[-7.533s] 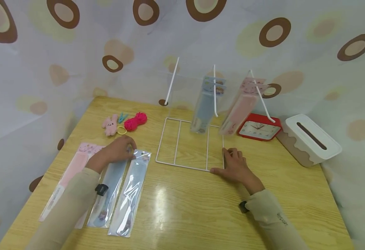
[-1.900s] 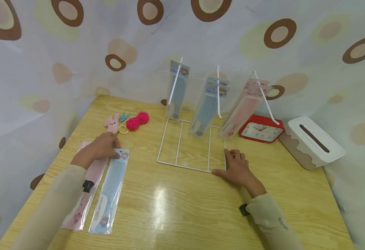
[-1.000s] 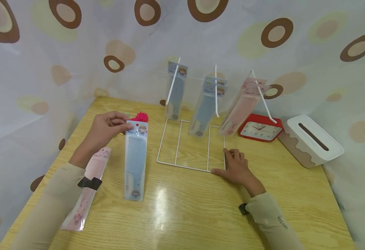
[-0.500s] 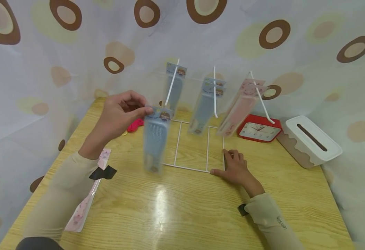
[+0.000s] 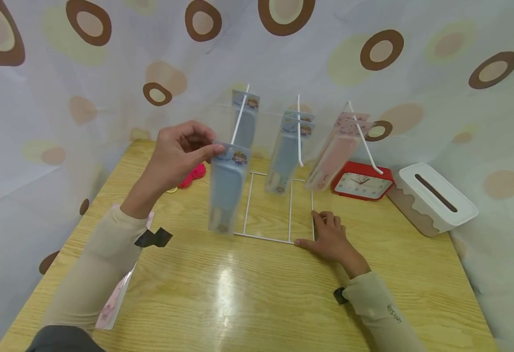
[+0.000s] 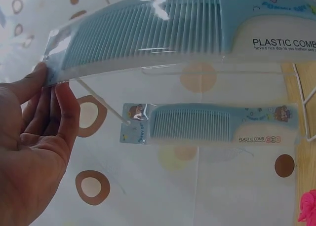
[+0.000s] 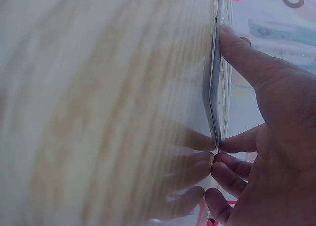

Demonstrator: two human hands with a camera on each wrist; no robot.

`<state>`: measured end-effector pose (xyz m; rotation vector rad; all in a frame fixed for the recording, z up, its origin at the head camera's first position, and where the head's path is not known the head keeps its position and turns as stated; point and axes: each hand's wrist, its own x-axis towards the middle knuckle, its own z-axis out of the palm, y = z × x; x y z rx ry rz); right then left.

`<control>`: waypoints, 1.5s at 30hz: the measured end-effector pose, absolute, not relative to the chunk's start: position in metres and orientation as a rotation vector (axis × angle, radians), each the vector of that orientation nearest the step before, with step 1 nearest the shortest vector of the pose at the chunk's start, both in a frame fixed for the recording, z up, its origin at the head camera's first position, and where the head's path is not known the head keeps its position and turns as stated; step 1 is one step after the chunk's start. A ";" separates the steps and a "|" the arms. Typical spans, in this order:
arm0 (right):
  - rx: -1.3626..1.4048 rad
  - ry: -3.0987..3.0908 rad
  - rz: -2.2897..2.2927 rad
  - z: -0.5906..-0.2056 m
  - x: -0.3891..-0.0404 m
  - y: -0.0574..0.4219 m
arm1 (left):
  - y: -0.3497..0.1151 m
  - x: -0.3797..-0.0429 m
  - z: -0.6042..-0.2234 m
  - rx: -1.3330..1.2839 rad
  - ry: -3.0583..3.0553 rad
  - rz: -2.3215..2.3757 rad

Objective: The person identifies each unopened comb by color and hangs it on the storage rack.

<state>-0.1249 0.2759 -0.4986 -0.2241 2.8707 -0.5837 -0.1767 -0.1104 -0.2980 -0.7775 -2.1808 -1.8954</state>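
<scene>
My left hand (image 5: 182,154) pinches the header of a blue plastic comb in a clear packet (image 5: 227,190), thumb in front. The packet hangs down, its header right at the tip of the rack's left prong (image 5: 240,117). Farther back on that prong hangs another blue packaged comb (image 6: 192,123). The middle prong carries two blue comb packets (image 5: 285,151), the right one pink packets (image 5: 338,154). At the white wire rack's base (image 5: 263,238), my right hand (image 5: 329,239) braces the front right corner between thumb and index finger, other fingertips low against the tabletop.
A pink comb packet (image 5: 112,305) lies on the table, partly under my left forearm. Bright pink yarn (image 5: 193,175) shows behind my left hand. A red clock (image 5: 363,181) and a tissue box (image 5: 437,195) stand right of the rack. Patterned cloth hangs behind.
One blue comb packet now hangs on the left prong. My left hand lifted another from the table and carried it up and right to the prong's tip. The right hand stays at the rack's corner.
</scene>
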 end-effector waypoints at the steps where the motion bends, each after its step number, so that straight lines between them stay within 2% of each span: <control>1: -0.225 2.871 -0.584 -0.498 -0.125 0.276 | -0.111 -0.177 -0.299 -0.772 -2.180 -1.891; 8: -0.228 2.875 -0.589 -0.497 -0.126 0.277 | -0.106 -0.189 -0.304 -0.723 -2.220 -1.866; 20: -0.221 2.871 -0.607 -0.503 -0.123 0.278 | -0.083 -0.253 -0.315 -0.579 -2.199 -1.840; 29: -0.215 2.866 -0.603 -0.503 -0.122 0.277 | -0.071 -0.276 -0.315 -0.468 -2.188 -1.817; 38: -0.201 2.859 -0.577 -0.492 -0.123 0.284 | -0.086 -0.262 -0.317 -0.505 -2.316 -1.639; 45: -0.169 2.884 -0.547 -0.493 -0.121 0.293 | -0.138 -0.229 -0.337 -0.538 -2.579 -1.518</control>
